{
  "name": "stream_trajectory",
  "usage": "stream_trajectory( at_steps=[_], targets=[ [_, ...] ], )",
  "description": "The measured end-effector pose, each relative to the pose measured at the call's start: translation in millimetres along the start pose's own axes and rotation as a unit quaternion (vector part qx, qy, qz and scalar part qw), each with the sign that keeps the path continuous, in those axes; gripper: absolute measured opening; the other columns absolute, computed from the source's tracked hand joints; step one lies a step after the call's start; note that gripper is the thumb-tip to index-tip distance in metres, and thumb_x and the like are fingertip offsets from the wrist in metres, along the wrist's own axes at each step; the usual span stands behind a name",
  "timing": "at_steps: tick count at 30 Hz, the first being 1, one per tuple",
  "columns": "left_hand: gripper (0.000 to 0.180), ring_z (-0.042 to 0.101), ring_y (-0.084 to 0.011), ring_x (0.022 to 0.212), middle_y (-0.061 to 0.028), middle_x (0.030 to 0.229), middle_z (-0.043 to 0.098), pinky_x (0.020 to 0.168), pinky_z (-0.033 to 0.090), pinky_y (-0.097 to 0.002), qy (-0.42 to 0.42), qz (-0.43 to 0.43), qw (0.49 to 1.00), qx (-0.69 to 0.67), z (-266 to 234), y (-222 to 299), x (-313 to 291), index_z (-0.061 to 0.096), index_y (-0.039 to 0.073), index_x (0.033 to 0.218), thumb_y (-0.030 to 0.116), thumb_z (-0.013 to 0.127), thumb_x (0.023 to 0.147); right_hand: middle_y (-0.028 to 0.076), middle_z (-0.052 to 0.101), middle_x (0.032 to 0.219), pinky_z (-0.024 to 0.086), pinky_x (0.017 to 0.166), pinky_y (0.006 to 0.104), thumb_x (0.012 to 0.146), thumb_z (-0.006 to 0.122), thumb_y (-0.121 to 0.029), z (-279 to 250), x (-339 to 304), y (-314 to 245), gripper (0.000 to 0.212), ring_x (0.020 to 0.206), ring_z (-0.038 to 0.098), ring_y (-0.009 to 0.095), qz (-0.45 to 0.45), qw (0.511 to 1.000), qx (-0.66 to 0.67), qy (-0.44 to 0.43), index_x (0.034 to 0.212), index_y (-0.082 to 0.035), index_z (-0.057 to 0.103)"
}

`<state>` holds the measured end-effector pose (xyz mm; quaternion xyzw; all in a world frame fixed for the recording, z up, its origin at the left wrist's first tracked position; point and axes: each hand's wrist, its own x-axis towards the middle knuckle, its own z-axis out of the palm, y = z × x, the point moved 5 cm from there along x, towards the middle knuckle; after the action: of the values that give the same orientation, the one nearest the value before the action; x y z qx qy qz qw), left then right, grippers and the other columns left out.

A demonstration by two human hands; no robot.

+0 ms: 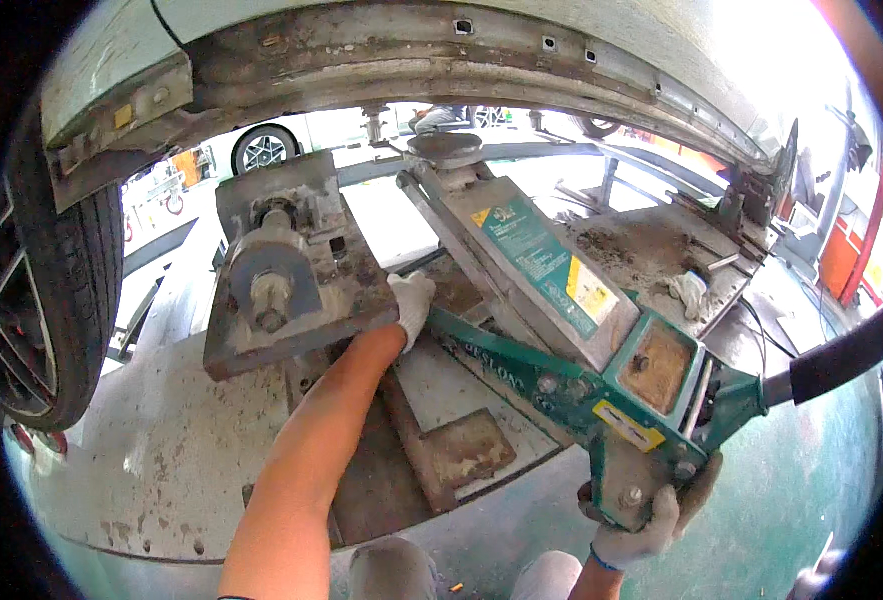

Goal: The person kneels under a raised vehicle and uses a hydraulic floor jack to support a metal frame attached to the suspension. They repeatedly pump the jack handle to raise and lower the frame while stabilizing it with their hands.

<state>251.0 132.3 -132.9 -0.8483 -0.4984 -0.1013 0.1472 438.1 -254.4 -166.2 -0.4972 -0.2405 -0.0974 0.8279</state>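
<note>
A green and grey floor jack (536, 265) lies aslant under the raised car, its round saddle (444, 148) beneath the sill. My right hand (646, 535), in a whitish glove, is wrapped round the lower rear end of the jack. Between the jack's front and a heavy steel clamp block (291, 285), my left hand (413, 300) reaches in, gloved too. Its fingers look curled, but what they grip is hidden. The clamp block, a worn plate with a large bolt, tilts beside my left wrist. The jack's black-sleeved handle (836, 355) runs off to the right.
The car's rusty sill (441, 75) spans overhead, with a wheel (56, 300) at the left. A steel platform (171, 440) lies below the clamp block. A crumpled glove (689, 295) and metal bars (711, 262) rest on a plate at the right.
</note>
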Motion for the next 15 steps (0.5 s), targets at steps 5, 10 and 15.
stream_trajectory(
  at_steps=[5, 10, 15],
  targets=[
    [0.022, 0.07, -0.0353, 0.103, -0.0116, 0.112, 0.066, 0.083, 0.06, -0.0483, 0.019, -0.046, 0.998, -0.037, 9.5, -18.1, 2.7, 0.067, 0.013, 0.115, 0.012, 0.057, 0.095, 0.021, 0.039, 0.158, 0.037, 0.117, 0.0465, 0.09, 0.046, -0.033, 4.8, -0.1, -0.2, 0.08, 0.142, 0.042, 0.035, 0.008, 0.999, 0.047, -0.007, 0.158, 0.006, 0.03],
    [0.023, 0.067, -0.0327, 0.111, -0.0098, 0.118, 0.064, 0.087, 0.059, -0.0471, 0.0, -0.021, 0.999, 0.029, 1.2, -7.2, -4.9, 0.067, 0.014, 0.115, 0.009, 0.058, 0.094, 0.021, 0.036, 0.161, 0.037, 0.117, 0.0445, 0.093, 0.048, -0.027, -18.0, -1.1, 2.5, 0.074, 0.142, 0.041, 0.033, -0.149, 0.974, -0.149, -0.082, 0.154, 0.012, 0.034],
    [0.04, 0.055, -0.0334, 0.133, -0.0114, 0.139, 0.058, 0.106, 0.051, -0.0458, -0.062, 0.014, 0.998, 0.02, 2.4, 14.4, -8.9, 0.061, 0.013, 0.133, 0.008, 0.056, 0.094, 0.022, 0.034, 0.162, 0.036, 0.117, 0.0418, 0.096, 0.05, -0.024, -21.5, 2.2, -2.6, 0.069, 0.14, 0.042, 0.031, -0.041, 0.995, -0.076, -0.049, 0.151, 0.015, 0.037]
  ],
)
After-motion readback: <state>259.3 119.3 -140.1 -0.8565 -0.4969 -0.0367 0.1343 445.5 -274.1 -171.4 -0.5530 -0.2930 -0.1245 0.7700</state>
